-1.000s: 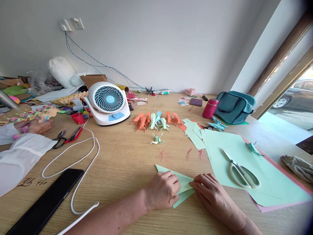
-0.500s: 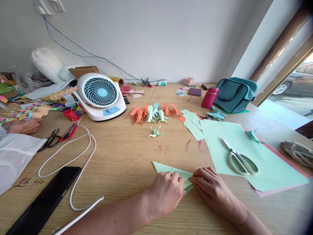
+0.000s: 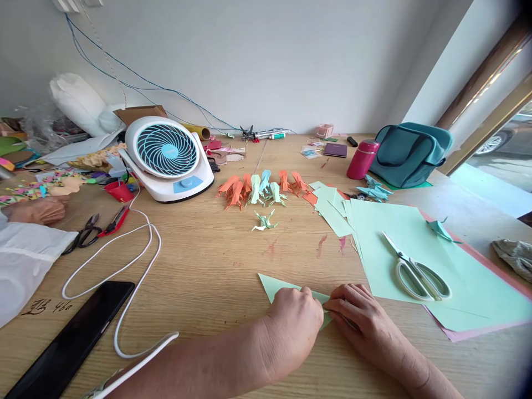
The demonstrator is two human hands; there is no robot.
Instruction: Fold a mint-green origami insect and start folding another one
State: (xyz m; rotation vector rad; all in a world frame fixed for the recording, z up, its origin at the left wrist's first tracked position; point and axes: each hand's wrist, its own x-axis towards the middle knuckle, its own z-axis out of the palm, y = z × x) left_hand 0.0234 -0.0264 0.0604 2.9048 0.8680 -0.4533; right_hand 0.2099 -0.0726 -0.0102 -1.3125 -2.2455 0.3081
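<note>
A light green sheet of paper [image 3: 272, 285], folded to a point at its left end, lies on the wooden table in front of me. My left hand [image 3: 294, 327] is closed and covers the paper's middle, its knuckles up and fingertips hidden. At the paper's right end, my right hand [image 3: 363, 321] has its fingers pinched together on the edge. The two hands almost meet. Beyond them stands a small green origami figure [image 3: 265, 221], with a row of orange, green and blue folded figures [image 3: 255, 189] behind it.
White-handled scissors [image 3: 415, 271] lie on large green sheets [image 3: 386, 221] at right. A pink bottle [image 3: 362, 159] and teal bag [image 3: 409, 158] stand behind. At left are a fan [image 3: 166, 152], a phone [image 3: 75, 338], a white cable [image 3: 155, 260] and another person's hand [image 3: 37, 210].
My left hand has slid right along the paper, closer to my right hand, and its wrist has turned. My right hand stays at the paper's right end. The view has shifted slightly.
</note>
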